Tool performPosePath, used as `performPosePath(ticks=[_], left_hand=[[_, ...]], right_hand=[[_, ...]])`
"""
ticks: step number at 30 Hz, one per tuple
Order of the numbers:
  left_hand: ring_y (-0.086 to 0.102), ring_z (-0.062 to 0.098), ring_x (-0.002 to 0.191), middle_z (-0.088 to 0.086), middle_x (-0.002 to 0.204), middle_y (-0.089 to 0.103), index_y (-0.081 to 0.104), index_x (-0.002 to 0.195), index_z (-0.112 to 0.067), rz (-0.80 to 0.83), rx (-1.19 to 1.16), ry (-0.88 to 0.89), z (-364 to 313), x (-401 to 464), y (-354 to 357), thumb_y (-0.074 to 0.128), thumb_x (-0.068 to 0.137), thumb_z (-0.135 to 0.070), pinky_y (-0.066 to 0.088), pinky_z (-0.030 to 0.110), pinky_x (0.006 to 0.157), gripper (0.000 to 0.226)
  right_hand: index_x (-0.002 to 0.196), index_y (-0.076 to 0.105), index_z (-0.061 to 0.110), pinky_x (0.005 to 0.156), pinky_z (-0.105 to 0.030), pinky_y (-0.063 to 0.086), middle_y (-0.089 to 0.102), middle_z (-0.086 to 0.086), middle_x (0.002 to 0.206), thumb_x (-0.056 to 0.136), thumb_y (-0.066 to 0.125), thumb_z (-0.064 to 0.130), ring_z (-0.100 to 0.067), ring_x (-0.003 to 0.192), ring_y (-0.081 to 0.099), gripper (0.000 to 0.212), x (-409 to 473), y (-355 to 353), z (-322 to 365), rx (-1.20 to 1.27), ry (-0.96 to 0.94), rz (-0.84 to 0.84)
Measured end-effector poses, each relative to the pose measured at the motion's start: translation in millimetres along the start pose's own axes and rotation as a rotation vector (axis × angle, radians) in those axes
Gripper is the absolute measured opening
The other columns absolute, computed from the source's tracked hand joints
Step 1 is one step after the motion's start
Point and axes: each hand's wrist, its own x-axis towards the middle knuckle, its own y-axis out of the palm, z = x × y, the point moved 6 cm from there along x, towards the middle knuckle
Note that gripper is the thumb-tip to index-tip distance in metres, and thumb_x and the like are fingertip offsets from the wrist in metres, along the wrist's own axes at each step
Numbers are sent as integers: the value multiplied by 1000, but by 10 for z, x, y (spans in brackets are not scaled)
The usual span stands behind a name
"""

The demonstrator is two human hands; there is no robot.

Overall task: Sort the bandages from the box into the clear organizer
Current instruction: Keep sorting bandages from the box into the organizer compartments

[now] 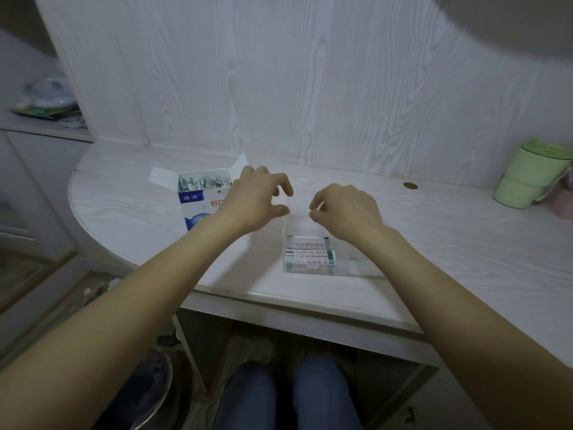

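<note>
Both hands, left hand [252, 200] and right hand [344, 209], fingers loosely curled and seemingly empty, hover over clear organizer [310, 259]'s far end; next, reach left to box [203, 193] for bandages [203, 182].

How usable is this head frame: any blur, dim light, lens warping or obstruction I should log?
Head view: dim, flat, bluish light with soft shadows and no glare; wide-angle warp bends the desk edge; a blurred grey shape blocks the top right corner; the left hand and right hand are slightly motion-soft; the clear organizer is hard to outline; print on the bandage box is partly legible.
</note>
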Motion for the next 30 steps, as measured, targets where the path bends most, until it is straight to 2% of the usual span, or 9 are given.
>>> performPosePath(ticks=[3,6,9,11,15,19,24,30], left_hand=[[41,23,111,1,110,55,57,118,-23,-187,-3,-12,166,-125,-266,67,85,-25,38,35,90,34],[40,26,119,5,125,51,51,128,-20,-281,52,-115,474,-219,-516,69,83,-22,38,37,94,49],[28,28,134,8,146,37,33,143,-15,-83,207,-231,853,-221,-567,71,79,-25,30,39,104,76],[27,28,137,9,150,32,26,147,-13,33,211,-276,1064,-217,-556,71,77,-26,28,39,107,85],[43,32,128,12,142,46,30,146,-10,74,135,-288,1193,-238,-533,68,79,-27,37,36,101,78],[45,29,120,11,133,47,38,141,-13,10,121,-202,1138,-360,-539,72,76,-27,38,35,97,74],[47,25,104,5,116,50,51,127,-21,-125,228,-9,907,-629,-575,77,69,-36,39,34,86,66],[49,25,98,5,113,50,59,118,-22,-178,324,51,789,-758,-558,76,68,-38,39,33,82,55]], right_hand=[[128,57,22,88,-31,44,62,1,122,95,50,23,-18,114,53,34,-3,-95,237,209,-118,-93],[137,49,17,102,-32,36,48,-1,140,96,47,17,-18,129,39,41,29,-154,537,267,-242,-169],[140,44,16,107,-32,33,42,1,146,96,46,14,-15,136,31,45,99,-155,812,259,-327,-186],[138,47,16,107,-32,33,46,0,143,96,46,14,-17,133,36,42,152,-127,963,265,-358,-155],[128,57,15,100,-35,37,58,-4,130,96,43,13,-21,121,48,35,191,-60,1083,258,-346,-126],[121,63,16,97,-39,39,60,-6,123,95,45,15,-24,114,52,32,170,11,1136,251,-316,-130],[111,67,15,92,-37,40,53,-4,121,93,51,22,-22,114,47,26,151,41,1181,217,-234,-196],[109,66,12,86,-34,34,50,-4,122,94,52,35,-23,115,43,31,75,87,1311,4,-186,-289]])
